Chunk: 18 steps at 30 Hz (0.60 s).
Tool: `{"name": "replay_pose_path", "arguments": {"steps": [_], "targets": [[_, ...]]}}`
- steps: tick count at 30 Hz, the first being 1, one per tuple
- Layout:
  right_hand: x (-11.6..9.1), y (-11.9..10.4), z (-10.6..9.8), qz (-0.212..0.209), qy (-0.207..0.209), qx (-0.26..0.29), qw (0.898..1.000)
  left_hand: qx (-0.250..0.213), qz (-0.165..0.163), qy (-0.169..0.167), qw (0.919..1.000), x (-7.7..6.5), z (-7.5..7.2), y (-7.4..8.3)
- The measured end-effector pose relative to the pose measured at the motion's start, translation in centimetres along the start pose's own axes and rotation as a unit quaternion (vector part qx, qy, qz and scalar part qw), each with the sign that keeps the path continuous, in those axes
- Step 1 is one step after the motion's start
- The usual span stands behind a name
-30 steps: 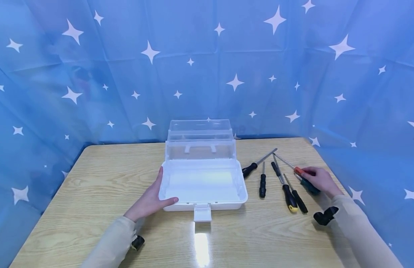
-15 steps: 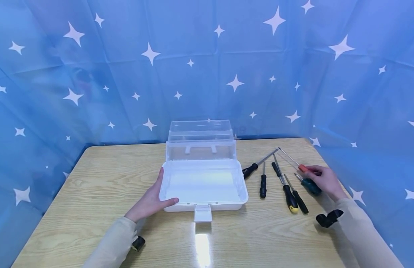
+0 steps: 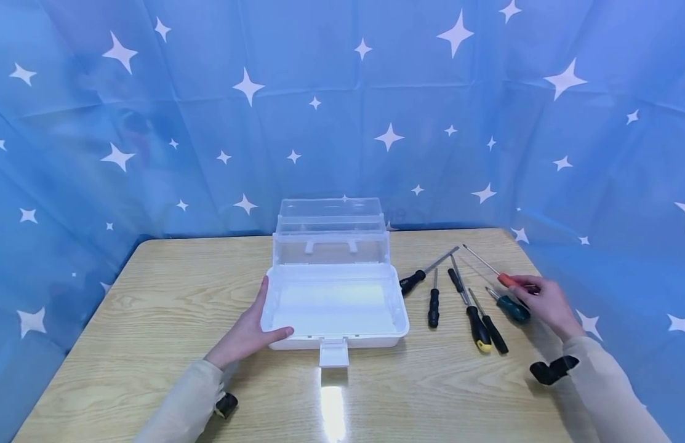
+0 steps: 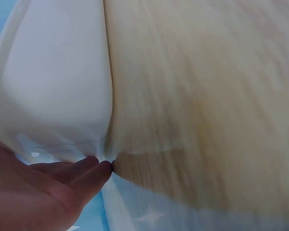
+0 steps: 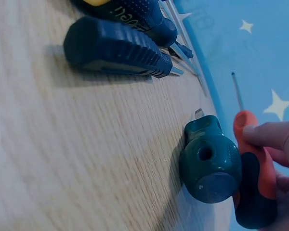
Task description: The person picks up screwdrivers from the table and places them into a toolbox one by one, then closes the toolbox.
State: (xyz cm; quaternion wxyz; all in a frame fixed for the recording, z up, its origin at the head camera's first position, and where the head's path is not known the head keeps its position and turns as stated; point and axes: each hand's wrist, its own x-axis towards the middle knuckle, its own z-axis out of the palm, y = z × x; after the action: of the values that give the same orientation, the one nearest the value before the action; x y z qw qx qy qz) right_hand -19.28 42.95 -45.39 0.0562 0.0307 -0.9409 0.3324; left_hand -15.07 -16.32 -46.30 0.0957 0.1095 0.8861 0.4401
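Note:
My right hand (image 3: 547, 303) holds an orange-and-black screwdriver (image 3: 506, 280) by its handle, above the right side of the table. Its thin shaft points away to the back left. In the right wrist view, the thumb lies along the orange part of the handle. A stubby green screwdriver (image 5: 211, 161) lies right beside that handle. My left hand (image 3: 247, 332) grips the front left corner of a white toolbox (image 3: 370, 339), thumb over the front rim and fingers along the left end. The toolbox stands with its clear lid (image 3: 331, 246) raised and its front latch (image 3: 334, 354) down.
Several more screwdrivers lie right of the toolbox: a long black one (image 3: 413, 281), a short black one (image 3: 433, 307), a yellow-ended one (image 3: 479, 331) and a slim black one (image 3: 495, 335). A blue starry curtain (image 3: 342, 123) hangs behind the wooden table (image 3: 170, 295).
My right hand has drawn the orange-and-black screwdriver slightly right and up, away from the other tools' tips. The left hand keeps its grip on the toolbox.

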Motion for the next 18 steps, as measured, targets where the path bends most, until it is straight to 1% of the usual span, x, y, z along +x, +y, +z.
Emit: {"name": "replay_pose_path", "arguments": {"steps": [7, 9, 13, 16, 18], "targets": [[-0.4, -0.7, -0.1, -0.007, -0.001, 0.004, 1.000, -0.005, 0.007, -0.001, 1.0000, -0.1, -0.2, 0.0], [-0.4, -1.1, -0.1, -0.009, -0.001, 0.007, 1.000, -0.009, 0.004, -0.004, 0.9999, -0.1, -0.2, 0.0], [-0.6, -1.7, 0.1, -0.024, 0.015, 0.011, 1.000, -0.018, -0.007, -0.011, 0.9998, 0.1, -0.1, 0.2], [-0.6, -2.3, 0.3, -0.040, 0.026, 0.011, 0.999, -0.014, -0.013, -0.015, 0.9997, 0.2, -0.1, 0.5], [-0.7, -2.7, 0.6, -0.046, 0.025, 0.012, 0.999, -0.009, -0.014, -0.015, 0.9997, 0.3, -0.1, 0.5]]}}
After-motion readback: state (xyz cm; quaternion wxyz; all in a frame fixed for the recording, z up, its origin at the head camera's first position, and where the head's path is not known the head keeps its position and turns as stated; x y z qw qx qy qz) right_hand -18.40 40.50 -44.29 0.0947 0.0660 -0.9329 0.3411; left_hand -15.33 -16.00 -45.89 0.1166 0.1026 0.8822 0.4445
